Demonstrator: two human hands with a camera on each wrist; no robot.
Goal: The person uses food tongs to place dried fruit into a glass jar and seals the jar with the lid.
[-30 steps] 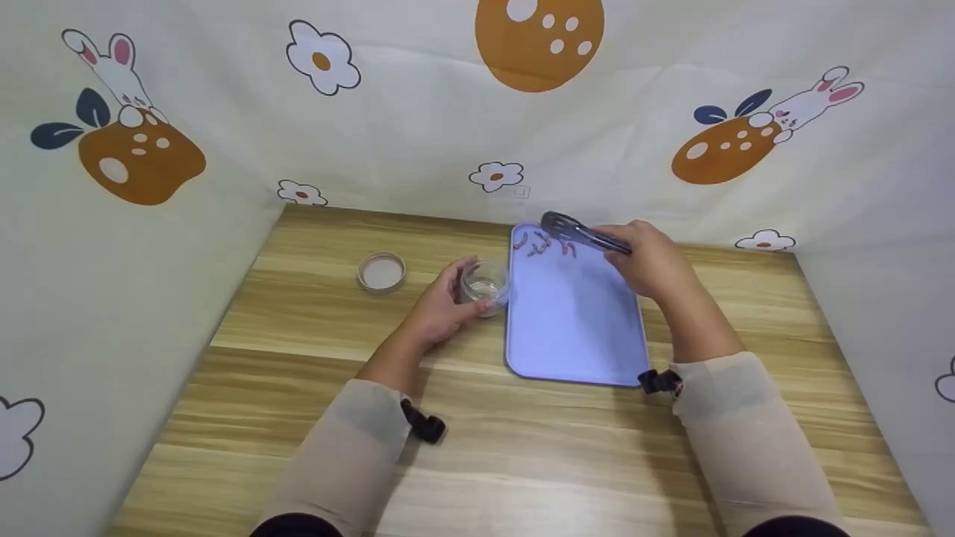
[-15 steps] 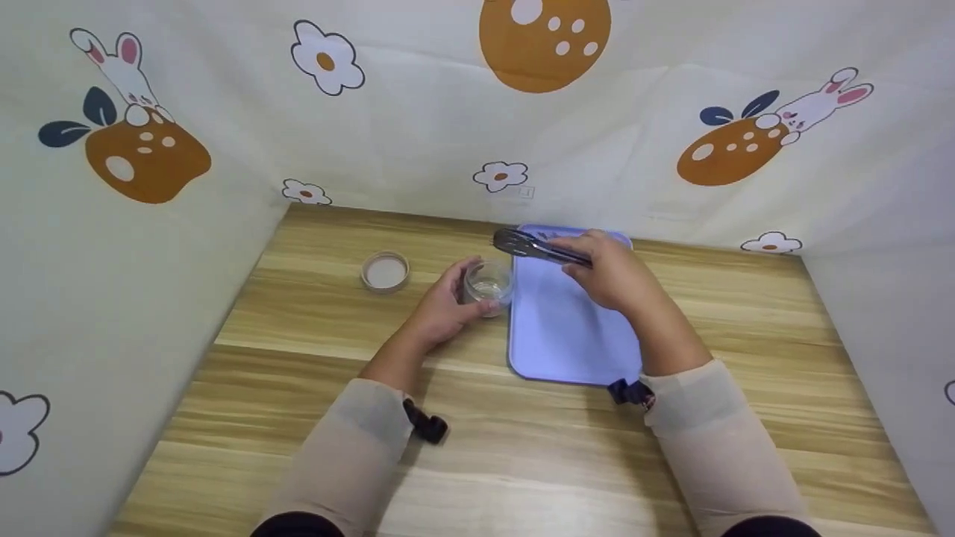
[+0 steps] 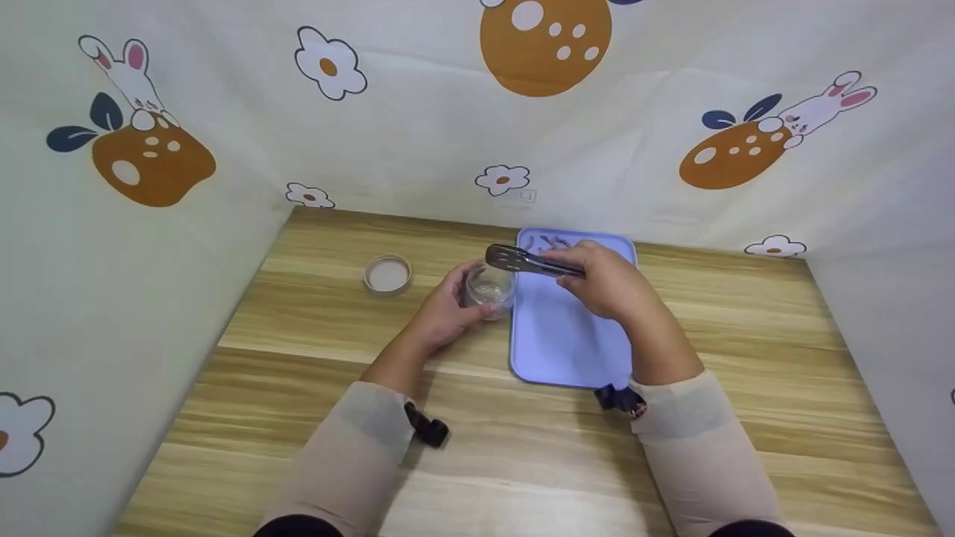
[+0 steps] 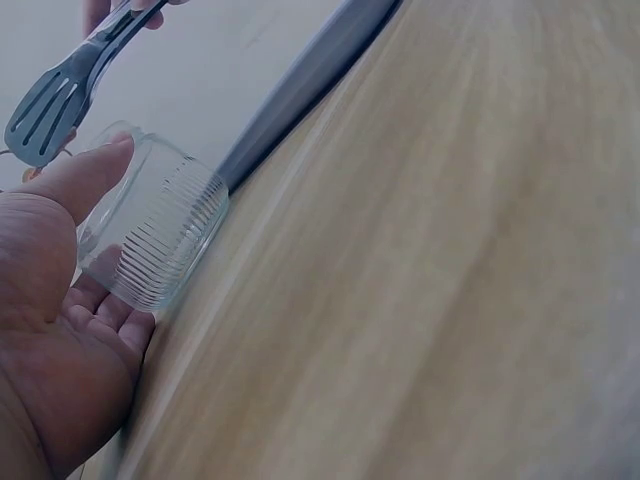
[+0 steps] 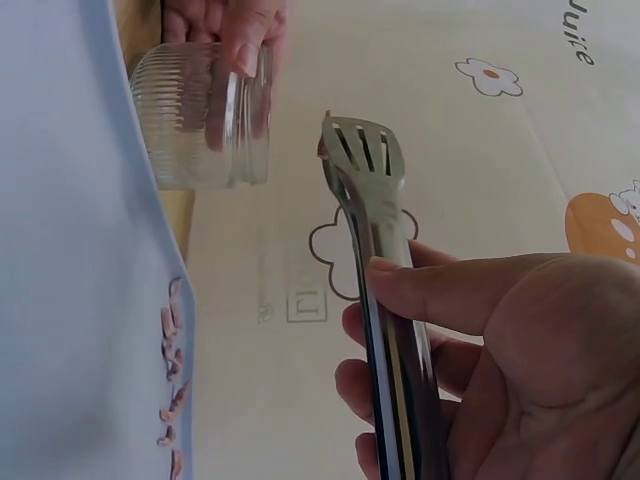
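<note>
A clear ribbed glass jar (image 3: 490, 291) stands by the left edge of a light purple tray (image 3: 571, 339), and my left hand (image 3: 442, 312) holds it round its side, thumb near the rim in the left wrist view. My right hand (image 3: 608, 282) grips metal tongs (image 3: 509, 258) with slotted ends, thumb on one arm and fingers on the other. The slotted ends are close together over the jar's mouth, with a bit of reddish-brown (image 5: 322, 148) showing between them. Several small reddish-brown curled pieces (image 5: 172, 350) lie along the tray's far end, partly hidden by my right hand in the head view.
A round lid (image 3: 387, 275) lies on the wooden table (image 3: 313, 313) left of the jar. Behind the table hangs a pale cloth (image 3: 418, 134) printed with flowers, oranges and rabbits. Side walls of pale cloth bound the table at left and right.
My right hand has moved the tongs left and toward me, from the pieces at the tray's far end to above the jar. My left hand still holds the jar in place.
</note>
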